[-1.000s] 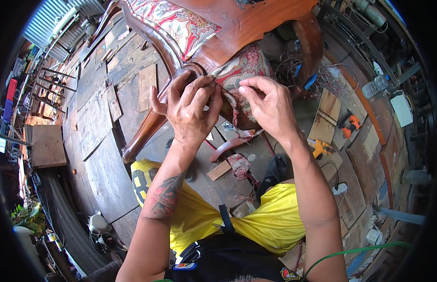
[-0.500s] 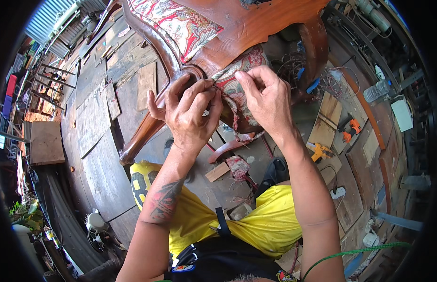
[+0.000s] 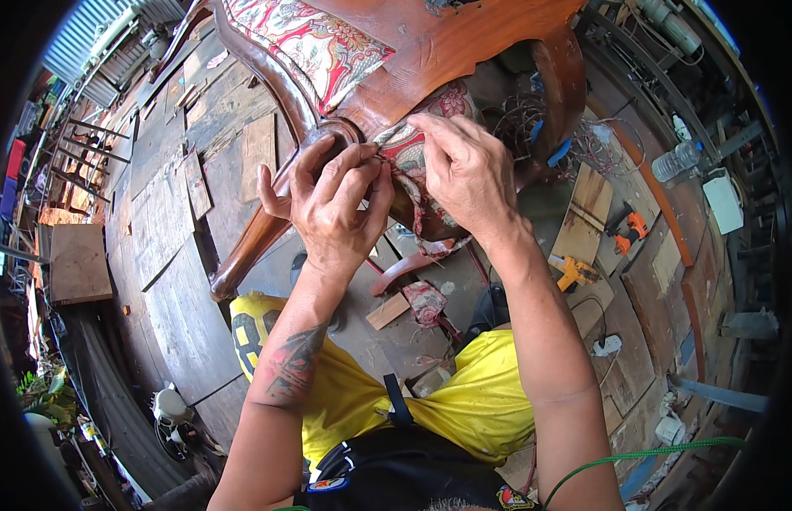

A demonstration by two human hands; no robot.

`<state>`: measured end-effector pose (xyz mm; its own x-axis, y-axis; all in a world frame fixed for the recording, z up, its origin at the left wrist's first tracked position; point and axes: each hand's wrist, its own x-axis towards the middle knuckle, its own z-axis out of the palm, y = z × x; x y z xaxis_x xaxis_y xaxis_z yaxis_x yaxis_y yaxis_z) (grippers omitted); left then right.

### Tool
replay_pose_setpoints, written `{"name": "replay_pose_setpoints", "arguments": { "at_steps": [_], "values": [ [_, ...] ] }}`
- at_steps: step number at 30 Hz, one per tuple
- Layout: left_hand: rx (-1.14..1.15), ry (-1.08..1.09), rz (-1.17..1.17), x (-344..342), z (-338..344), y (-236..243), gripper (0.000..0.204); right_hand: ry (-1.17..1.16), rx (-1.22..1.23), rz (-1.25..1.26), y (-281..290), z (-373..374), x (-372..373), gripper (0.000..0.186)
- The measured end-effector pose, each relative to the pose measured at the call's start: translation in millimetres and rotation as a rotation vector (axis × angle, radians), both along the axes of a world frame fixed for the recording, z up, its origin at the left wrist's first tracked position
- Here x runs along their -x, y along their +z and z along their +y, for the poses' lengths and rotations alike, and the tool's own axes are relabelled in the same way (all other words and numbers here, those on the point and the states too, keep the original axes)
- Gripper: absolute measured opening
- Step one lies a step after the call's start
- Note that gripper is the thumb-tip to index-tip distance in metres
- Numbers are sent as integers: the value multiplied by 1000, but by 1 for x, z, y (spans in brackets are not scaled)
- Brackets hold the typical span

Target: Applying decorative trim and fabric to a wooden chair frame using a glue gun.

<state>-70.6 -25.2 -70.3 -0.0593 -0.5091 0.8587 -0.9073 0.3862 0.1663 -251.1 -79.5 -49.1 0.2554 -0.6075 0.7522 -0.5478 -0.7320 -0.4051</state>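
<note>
A carved brown wooden piece of furniture [image 3: 473, 43] with red-and-cream floral upholstery [image 3: 328, 51] lies tipped in front of me. My left hand [image 3: 335, 204] is over a scrolled wooden part, thumb and forefinger pinched at the edge of a floral fabric strip [image 3: 404, 146]; its little finger sticks out. Just right of it, my right hand [image 3: 471, 175] hovers at the same strip, thumb and forefinger pressed together. Whatever lies between the right fingertips is too small to make out. A rolled fabric edging [image 3: 420, 223] hangs below the hands.
On the boarded floor to the right lie a yellow clamp-like tool [image 3: 576, 272], an orange-and-black tool [image 3: 628, 228] and a plastic bottle [image 3: 675, 160]. Tangled cords [image 3: 519, 119] sit beyond my right hand. A small wood block [image 3: 387, 312] and a fabric scrap [image 3: 425, 303] lie below.
My right hand has shifted slightly left and away from me, its thumb and forefinger now closer together. The left hand keeps its pinch at the fabric. The whole view has moved a little.
</note>
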Motion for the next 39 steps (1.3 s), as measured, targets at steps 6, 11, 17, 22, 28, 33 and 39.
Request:
{"name": "replay_pose_setpoints", "arguments": {
  "at_steps": [6,11,17,22,28,33,39],
  "values": [
    [-15,36,-10,1,2,0,17,-63,85,117,-2,-3,13,30],
    [0,24,-12,-1,0,-3,15,5,72,135,-6,-1,17,38],
    [12,9,-1,1,-2,-4,14,10,98,151,-8,-5,18,43],
    [10,15,-8,-1,-2,-5,14,30,87,140,-10,-5,18,44],
    [-20,32,-15,4,4,2,18,28,74,140,-11,-5,18,43],
    [11,22,-28,1,0,-2,15,35,76,146,-11,-6,18,42],
    [5,7,-5,1,-1,-3,15,30,75,139,-10,-7,18,41]
  ]
}}
